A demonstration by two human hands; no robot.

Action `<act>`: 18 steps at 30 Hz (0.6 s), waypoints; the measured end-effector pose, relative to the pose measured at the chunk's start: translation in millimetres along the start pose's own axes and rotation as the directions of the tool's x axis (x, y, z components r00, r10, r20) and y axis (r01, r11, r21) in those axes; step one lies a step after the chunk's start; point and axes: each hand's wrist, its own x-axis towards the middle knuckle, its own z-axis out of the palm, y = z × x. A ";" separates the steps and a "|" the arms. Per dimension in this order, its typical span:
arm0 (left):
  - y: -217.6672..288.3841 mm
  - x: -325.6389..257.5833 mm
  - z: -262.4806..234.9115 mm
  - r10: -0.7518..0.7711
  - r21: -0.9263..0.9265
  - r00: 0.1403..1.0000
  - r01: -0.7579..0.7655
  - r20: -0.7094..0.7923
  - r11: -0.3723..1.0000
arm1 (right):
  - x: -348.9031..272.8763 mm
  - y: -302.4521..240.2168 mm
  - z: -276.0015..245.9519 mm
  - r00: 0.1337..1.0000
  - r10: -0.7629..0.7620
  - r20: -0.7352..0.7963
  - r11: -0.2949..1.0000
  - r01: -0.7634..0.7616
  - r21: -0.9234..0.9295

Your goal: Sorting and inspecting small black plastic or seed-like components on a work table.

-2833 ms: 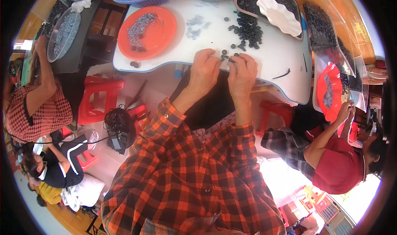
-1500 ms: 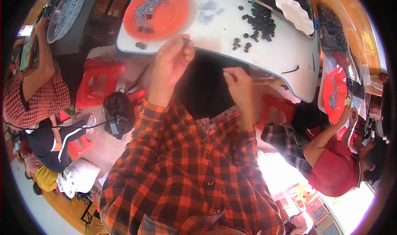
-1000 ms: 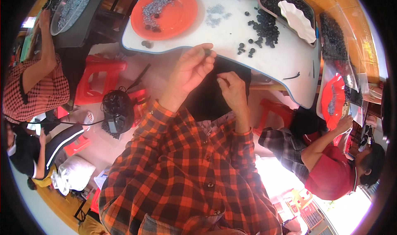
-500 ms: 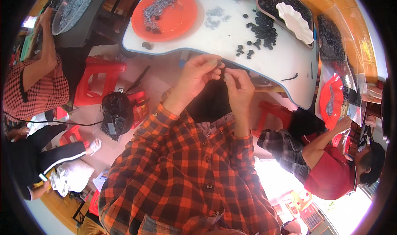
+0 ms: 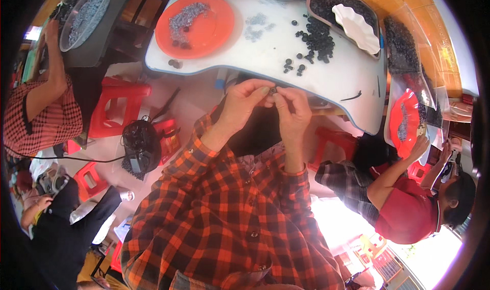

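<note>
Our left hand (image 5: pixel 241 105) and right hand (image 5: pixel 295 112) together pinch one small dark part (image 5: pixel 273 91), just off the near edge of the white table (image 5: pixel 240 51). Red stools (image 5: pixel 126 90) stand on the pale floor (image 5: pixel 194 93). We count one orange plate (image 5: pixel 217 32), one scalloped dish (image 5: pixel 356 29). Since the earliest frame, both hands have left the tabletop.

Ahead-left of the left hand (image 5: pixel 244 105), a round orange plastic plate (image 5: pixel 217 29) lies on the white counter (image 5: pixel 250 55); ahead-right, black discs (image 5: pixel 319 41).

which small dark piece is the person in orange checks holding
The small dark piece at the fingertips where the left hand and right hand meet; the loose dark pieces on the white table touch neither hand.
</note>
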 end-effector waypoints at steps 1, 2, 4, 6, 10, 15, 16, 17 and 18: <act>-1.1 0.3 -0.5 0.006 -0.005 1.000 -0.006 0.013 1.000 | 0.0 -0.4 0.0 1.000 0.004 -0.003 1.000 -0.004 0.000; -2.1 0.2 -1.1 0.012 -0.010 1.000 -0.012 0.026 1.000 | -1.1 0.0 0.3 1.000 0.006 -0.003 1.000 -0.006 0.001; -3.2 0.7 -1.5 0.009 -0.013 0.999 -0.008 0.031 1.000 | -2.1 2.2 0.4 0.999 0.044 -0.005 0.998 -0.043 0.056; -3.3 0.9 -1.3 0.005 -0.016 0.999 -0.004 0.035 1.000 | -4.3 6.0 -0.9 0.997 0.082 0.005 0.994 -0.082 0.069; -1.0 -0.1 1.5 -0.036 -0.073 0.997 0.041 0.069 0.996 | -3.4 4.5 -0.7 0.997 0.078 0.002 0.993 -0.078 0.091; -6.2 2.0 -1.4 -0.105 -0.116 0.992 0.112 0.068 0.987 | -2.8 2.5 -2.0 0.996 0.092 0.016 0.991 -0.093 0.094; -7.0 2.6 -2.5 -0.115 -0.124 0.990 0.124 0.077 0.985 | -3.1 3.8 -2.6 0.996 0.087 0.024 0.993 -0.088 0.082; -7.9 3.1 -3.5 -0.124 -0.132 0.989 0.135 0.086 0.982 | -3.5 5.3 -2.6 0.996 0.088 0.024 0.993 -0.090 0.082; -9.3 3.7 -5.1 -0.125 -0.132 0.988 0.136 0.086 0.982 | -4.1 7.0 -2.2 0.996 0.090 0.026 0.992 -0.092 0.090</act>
